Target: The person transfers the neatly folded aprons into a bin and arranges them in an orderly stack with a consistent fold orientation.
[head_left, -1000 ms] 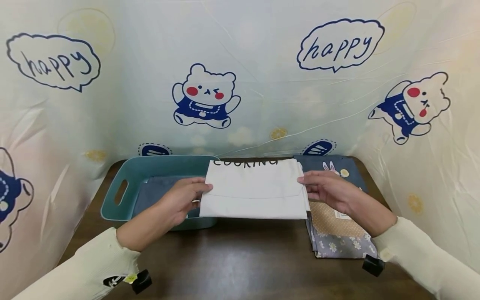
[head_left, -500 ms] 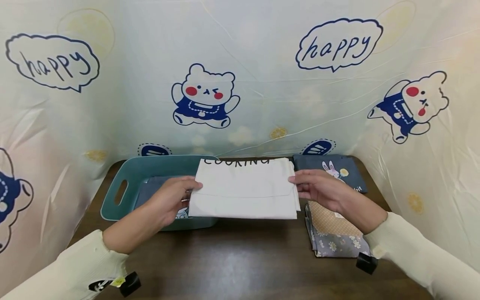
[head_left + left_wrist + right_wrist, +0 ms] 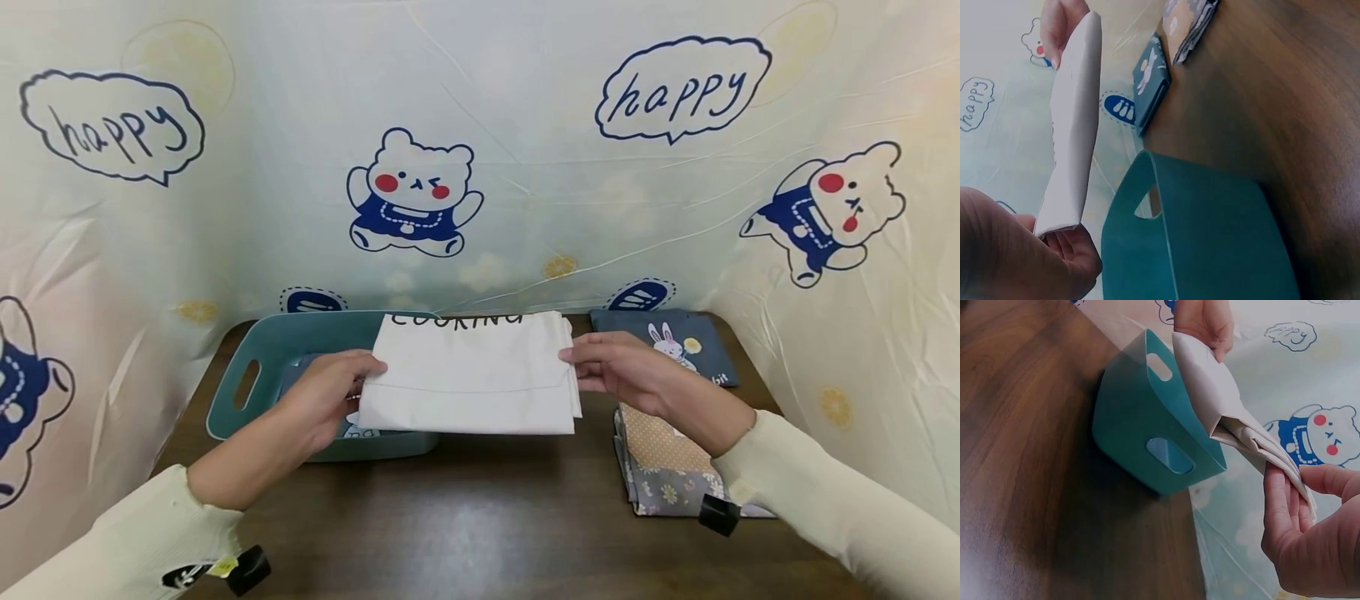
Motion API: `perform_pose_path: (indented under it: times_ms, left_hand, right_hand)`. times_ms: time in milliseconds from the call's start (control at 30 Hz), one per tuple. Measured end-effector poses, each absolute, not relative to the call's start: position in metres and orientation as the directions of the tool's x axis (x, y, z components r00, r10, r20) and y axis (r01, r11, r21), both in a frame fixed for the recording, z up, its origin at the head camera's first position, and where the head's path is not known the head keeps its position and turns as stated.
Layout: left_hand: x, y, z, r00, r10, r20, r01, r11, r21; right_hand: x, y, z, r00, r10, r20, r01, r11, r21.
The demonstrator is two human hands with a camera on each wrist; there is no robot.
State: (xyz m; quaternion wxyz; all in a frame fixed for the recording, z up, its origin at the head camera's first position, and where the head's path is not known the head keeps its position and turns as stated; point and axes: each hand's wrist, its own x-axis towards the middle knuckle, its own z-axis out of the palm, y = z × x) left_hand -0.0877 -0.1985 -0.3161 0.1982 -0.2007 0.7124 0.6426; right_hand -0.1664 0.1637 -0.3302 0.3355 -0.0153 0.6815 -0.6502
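Note:
A folded white cloth (image 3: 468, 375) printed with "COOKING" along its far edge is held up between both hands, over the table and the right part of a teal bin (image 3: 223, 407). My left hand (image 3: 321, 402) pinches its left edge, thumb on top and fingers beneath. At the opposite edge, my right hand (image 3: 626, 367) grips the layers the same way. Stacked folds show at that end in the right wrist view. Inside the bin lies a dark blue folded cloth (image 3: 362, 429), mostly hidden behind my left hand and the white cloth.
To the right on the brown table (image 3: 450, 517) lie a dark blue folded cloth with a rabbit print (image 3: 637, 321) and, nearer, a folded orange and grey floral cloth (image 3: 660, 458). A printed curtain (image 3: 525, 167) hangs behind the table.
Both hands have carried the white cloth to the left, farther over the bin. More of the rabbit print now shows on the right. Both grips stay the same.

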Motion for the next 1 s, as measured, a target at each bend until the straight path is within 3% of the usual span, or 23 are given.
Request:
perform_pose_path:
  times_ms: [567, 1000]
  left_hand:
    - [-0.087, -0.236, -0.307, -0.836, -0.068, -0.544, -0.548, 0.113, 0.829]
    - [-0.094, -0.262, -0.309, -0.796, -0.132, -0.591, -0.602, 0.076, 0.795]
  right_hand:
    - [-0.170, 0.128, -0.328, -0.742, -0.504, -0.442, 0.429, 0.148, -0.891]
    - [-0.170, 0.098, -0.328, -0.743, -0.497, -0.448, 0.436, 0.147, -0.888]
